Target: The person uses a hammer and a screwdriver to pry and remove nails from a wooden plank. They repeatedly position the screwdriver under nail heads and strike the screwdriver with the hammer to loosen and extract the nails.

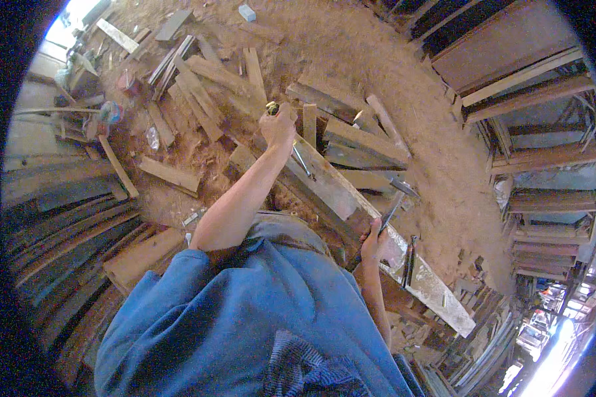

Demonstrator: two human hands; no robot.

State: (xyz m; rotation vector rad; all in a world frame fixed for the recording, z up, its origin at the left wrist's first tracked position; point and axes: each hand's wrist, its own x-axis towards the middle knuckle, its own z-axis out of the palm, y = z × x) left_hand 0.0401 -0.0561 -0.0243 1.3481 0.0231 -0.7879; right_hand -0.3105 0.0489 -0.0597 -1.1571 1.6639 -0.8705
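My left hand (280, 127) is closed around a tool with a yellow and black handle end (272, 106). Its shiny metal shaft (302, 161) slants down toward a long pale plank (338, 198); whether it is a screwdriver or a chisel I cannot tell. In my right hand (374, 239) is a hammer (402, 187), gripped by its handle with the head pointing away from me. That hand is over the plank's near-right part. Close to it, a dark, long-armed metal tool (410, 263) lies across the plank.
Loose boards (198, 92) lie scattered on the brown, dusty floor at the far left. More timber offcuts (367, 142) sit just beyond the plank. Stacked lumber (73, 218) fills the left side, and racks of wood (543, 159) line the right. A red bucket (127, 83) stands far left.
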